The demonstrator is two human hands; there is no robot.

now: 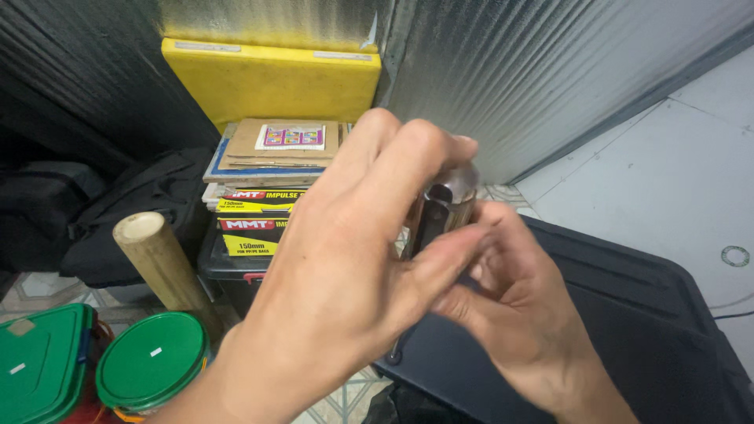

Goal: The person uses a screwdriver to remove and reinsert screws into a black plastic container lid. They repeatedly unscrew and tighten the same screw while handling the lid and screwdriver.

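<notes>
Both hands meet in the middle of the view around a small shiny metal cylinder (449, 202). My left hand (345, 267) is in front, its fingers wrapped over the top of the piece. My right hand (514, 302) grips it from below and the right, thumb pressed against the lower part. Most of the metal piece is hidden by the fingers, so its full shape cannot be made out. The hands hover above the left edge of a dark plastic case (652, 322).
A stack of cardboard and yellow-red boxes (263, 192) stands behind, against a yellow foam block (267, 78) and a corrugated metal wall (565, 71). A bamboo pole (161, 263), a round green lid (153, 361), a green box lid (39, 365) and black bags (86, 208) lie to the left.
</notes>
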